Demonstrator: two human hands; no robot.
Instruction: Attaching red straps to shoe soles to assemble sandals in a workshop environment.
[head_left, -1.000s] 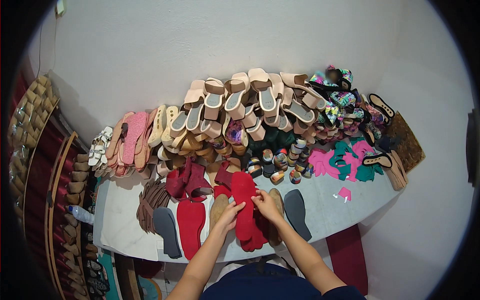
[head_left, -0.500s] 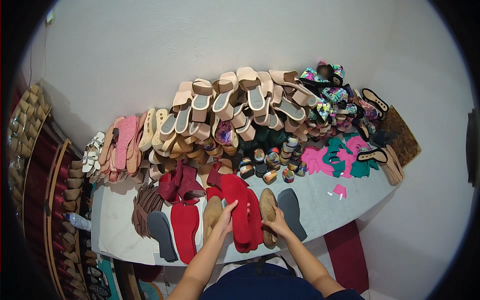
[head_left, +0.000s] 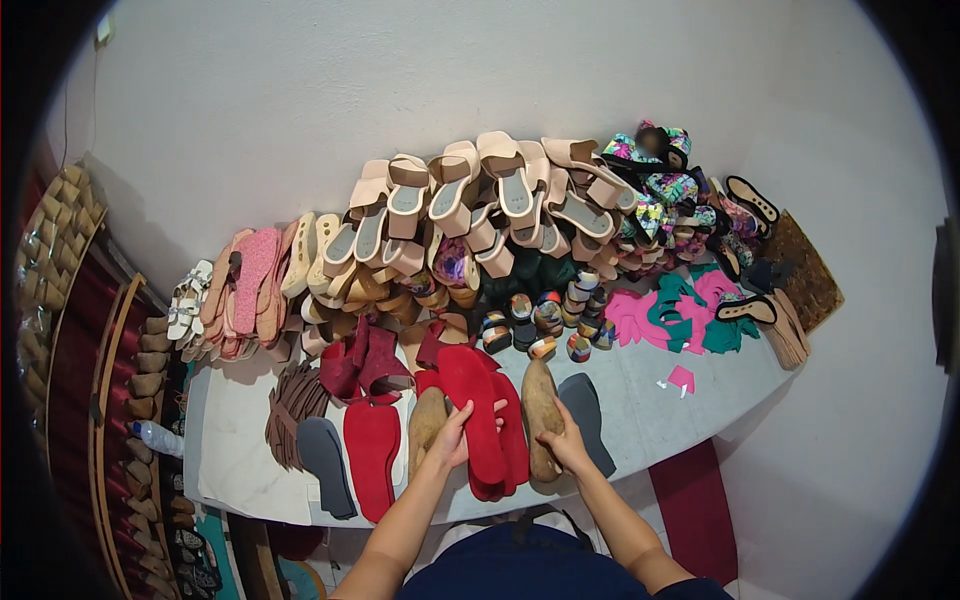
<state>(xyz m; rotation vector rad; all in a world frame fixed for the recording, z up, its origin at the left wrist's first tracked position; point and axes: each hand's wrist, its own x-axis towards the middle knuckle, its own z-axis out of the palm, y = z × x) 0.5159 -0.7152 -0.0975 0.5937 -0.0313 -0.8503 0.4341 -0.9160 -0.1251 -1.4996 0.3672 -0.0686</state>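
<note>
My left hand (head_left: 456,436) is closed on a few red insoles (head_left: 472,400), thumb on top and fingertips showing at their right edge. The insoles are tilted over the table's near side, overlapping one another. My right hand (head_left: 566,442) grips a worn tan shoe last (head_left: 541,395), its thumb lying across the last. A second tan shoe last (head_left: 426,420) lies left of the insoles, partly behind my left hand. Another red insole (head_left: 373,455) and dark grey insoles (head_left: 325,462) lie farther left. One more grey insole (head_left: 588,425) lies right of the right hand.
Dark red shoe uppers (head_left: 382,368) and brown strips (head_left: 296,418) lie behind the insoles. Beige heeled sandals (head_left: 453,190) are piled along the wall. Multicoloured heels (head_left: 548,312) and pink and green cut pieces (head_left: 665,318) sit right of centre. Shelves of shoe parts (head_left: 150,400) stand at left.
My right hand has moved the shoe last slightly away from me, and its thumb now lies farther across the last. The insoles in my left hand have hardly moved.
</note>
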